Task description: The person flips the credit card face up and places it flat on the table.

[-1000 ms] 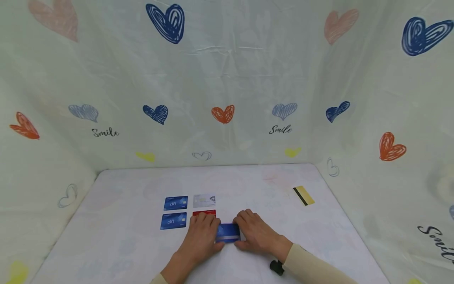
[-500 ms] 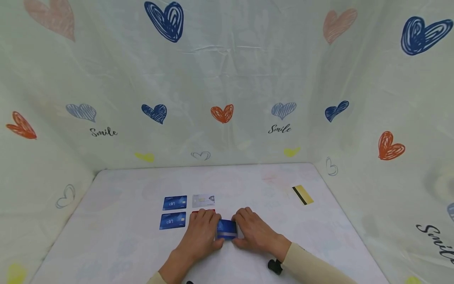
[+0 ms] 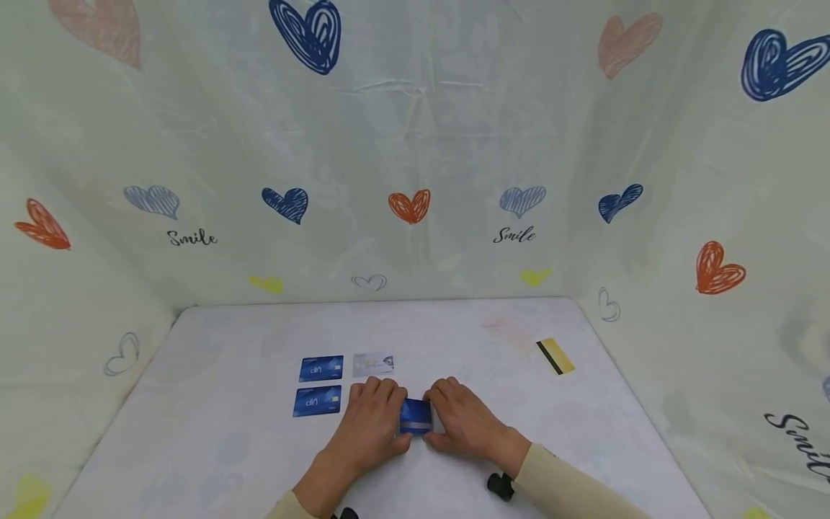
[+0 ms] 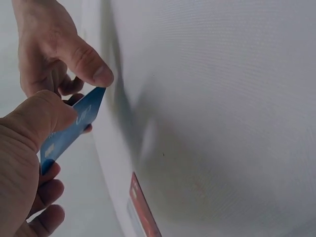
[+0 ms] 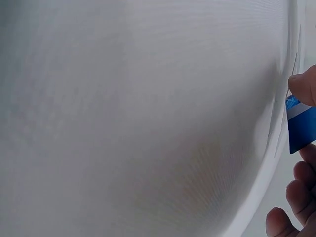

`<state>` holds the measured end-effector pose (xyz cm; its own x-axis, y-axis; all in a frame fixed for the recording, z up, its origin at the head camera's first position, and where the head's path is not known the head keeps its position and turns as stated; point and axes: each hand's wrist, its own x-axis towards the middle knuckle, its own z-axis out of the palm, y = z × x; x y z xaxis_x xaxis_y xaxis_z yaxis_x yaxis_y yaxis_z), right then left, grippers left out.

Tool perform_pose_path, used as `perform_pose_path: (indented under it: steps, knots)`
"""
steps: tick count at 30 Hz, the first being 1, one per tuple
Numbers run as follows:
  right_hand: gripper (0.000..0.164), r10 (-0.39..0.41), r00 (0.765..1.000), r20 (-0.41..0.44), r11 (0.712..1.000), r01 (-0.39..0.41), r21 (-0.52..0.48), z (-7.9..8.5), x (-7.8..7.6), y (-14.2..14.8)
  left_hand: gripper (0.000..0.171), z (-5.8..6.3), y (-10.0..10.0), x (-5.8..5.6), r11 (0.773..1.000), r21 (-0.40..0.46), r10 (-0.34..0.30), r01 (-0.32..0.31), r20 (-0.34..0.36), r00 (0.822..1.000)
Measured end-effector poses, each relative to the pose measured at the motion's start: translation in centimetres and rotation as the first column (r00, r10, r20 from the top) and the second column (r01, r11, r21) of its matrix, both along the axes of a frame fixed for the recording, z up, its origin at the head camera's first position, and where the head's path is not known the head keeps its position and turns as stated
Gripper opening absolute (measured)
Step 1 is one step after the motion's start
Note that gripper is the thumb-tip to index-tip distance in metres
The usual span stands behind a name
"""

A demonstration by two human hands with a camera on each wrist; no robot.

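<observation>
Just above the tabletop, both hands hold a blue bank card (image 3: 415,414) between them. My left hand (image 3: 369,422) pinches it at one end, thumb on the chip side in the left wrist view. My right hand (image 3: 463,425) pinches the other end between thumb and fingers. The card's striped back (image 5: 302,126) shows in the right wrist view, while its chip side (image 4: 74,126) shows in the left one. A red card (image 4: 143,205) lies on the table near my left hand; that hand covers it in the head view.
Two blue VIP cards (image 3: 320,368) lie one above the other left of my hands, beside a silver card (image 3: 373,364). A yellow card (image 3: 555,356) with a dark stripe lies back right. A heart-printed curtain (image 3: 415,144) surrounds the white table (image 3: 227,447).
Between my hands, the blue card has shifted slightly, and less of its width shows. My left hand has moved over the red card, covering it in the head view.
</observation>
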<state>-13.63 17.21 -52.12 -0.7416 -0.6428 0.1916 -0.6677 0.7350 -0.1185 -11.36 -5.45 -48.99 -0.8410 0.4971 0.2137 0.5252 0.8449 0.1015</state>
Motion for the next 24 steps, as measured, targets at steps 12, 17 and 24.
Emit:
perform_pose_path:
  steps: [12,17,24]
  knots:
    - [0.056,-0.021,1.0,0.006,1.0,0.021,-0.014,-0.07,0.08,-0.32,0.069,0.84,0.56,-0.12,1.0,-0.015,-0.01,0.01,0.031,0.999]
    - [0.055,-0.029,0.998,0.052,0.999,0.031,-0.038,-0.36,0.09,-0.36,0.068,0.77,0.7,-0.07,1.0,0.006,-0.01,0.009,0.069,0.998]
    - [0.054,-0.025,0.993,0.117,0.996,0.035,-0.083,-0.35,-0.09,-0.16,0.07,0.6,0.54,-0.36,1.0,0.024,-0.01,0.008,0.099,0.995]
